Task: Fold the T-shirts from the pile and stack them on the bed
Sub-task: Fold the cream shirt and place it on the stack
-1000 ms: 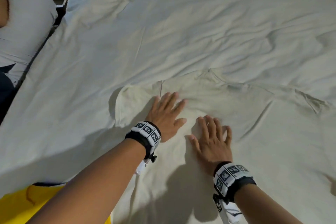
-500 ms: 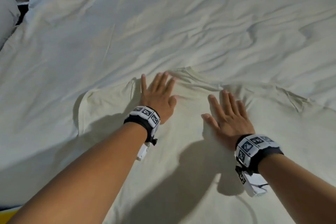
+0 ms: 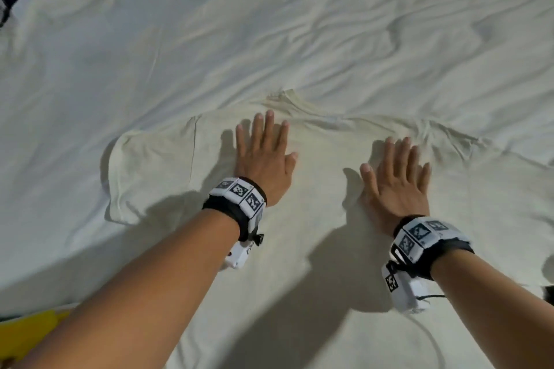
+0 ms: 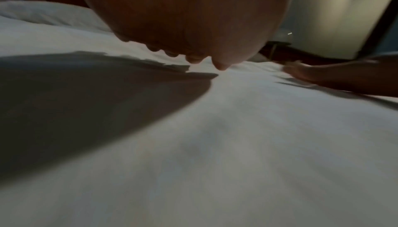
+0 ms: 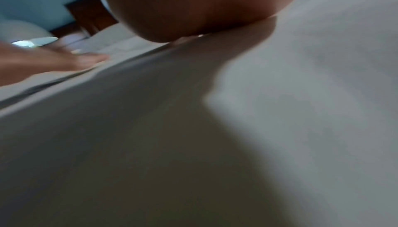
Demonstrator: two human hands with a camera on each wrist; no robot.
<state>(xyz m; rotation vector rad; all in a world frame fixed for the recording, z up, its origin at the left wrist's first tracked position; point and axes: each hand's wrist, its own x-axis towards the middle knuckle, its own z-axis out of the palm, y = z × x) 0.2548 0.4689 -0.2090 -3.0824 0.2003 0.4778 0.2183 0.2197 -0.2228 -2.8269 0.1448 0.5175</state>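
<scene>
A white bed [image 3: 269, 24], covered by a rumpled sheet, fills nearly the whole head view. A pale cream T-shirt [image 3: 323, 189] is spread flat on it, with the collar [image 3: 287, 96] turned away from the person and one short sleeve [image 3: 150, 177] laid out to the left; the other sleeve is creased at the right. The shirt is pressed down by both hands. The left hand [image 3: 263, 159] is laid palm down on the chest just below the collar, fingers straight and close together. The right hand [image 3: 395, 180] is laid flat near the right shoulder, fingers straight and slightly spread, well apart from the left one. Nothing is grasped by either hand. A marked band with a small camera is worn on each wrist.

In the left wrist view the left hand [image 4: 193, 18] is seen above the cloth, with the right hand [image 4: 323, 76] blurred beyond it. In the right wrist view the right hand [image 5: 193, 1] rests on the cloth, the left hand [image 5: 53, 62] off to the side.

A yellow cloth [image 3: 33, 329] is seen at the bed's near left edge.
</scene>
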